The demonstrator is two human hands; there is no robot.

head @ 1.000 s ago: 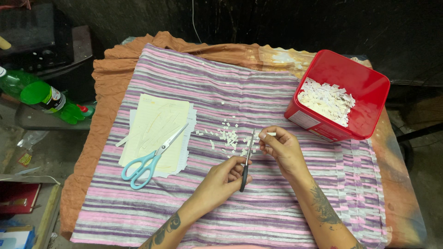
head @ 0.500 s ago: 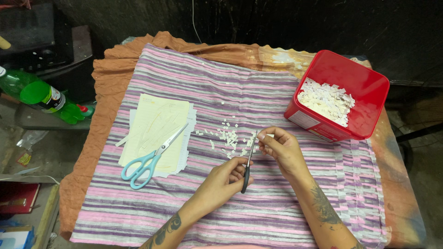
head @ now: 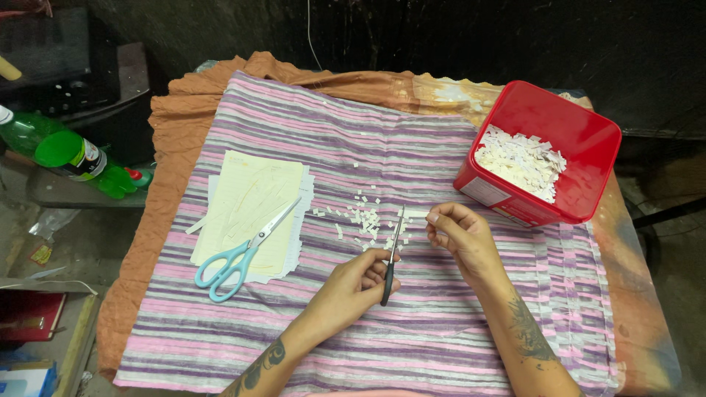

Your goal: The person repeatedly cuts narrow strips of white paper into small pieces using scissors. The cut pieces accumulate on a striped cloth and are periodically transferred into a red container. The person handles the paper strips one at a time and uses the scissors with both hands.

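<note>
My left hand (head: 357,283) grips dark-handled scissors (head: 392,254) that point away from me, blades nearly closed. My right hand (head: 457,237) is just to the right of the blade tips, fingers pinched on a small white paper strip (head: 414,214). Several tiny white paper bits (head: 364,219) lie scattered on the striped cloth (head: 412,338) right in front of the scissors.
A red tub (head: 581,140) holding cut paper bits stands at the right. Pale yellow and white paper sheets (head: 250,202) lie at the left with light-blue-handled scissors (head: 239,257) on top. Green bottles (head: 70,154) lie beyond the table's left edge.
Both hands stay nearly in place; the scissors' blades have shifted slightly against the strip between the frames.
</note>
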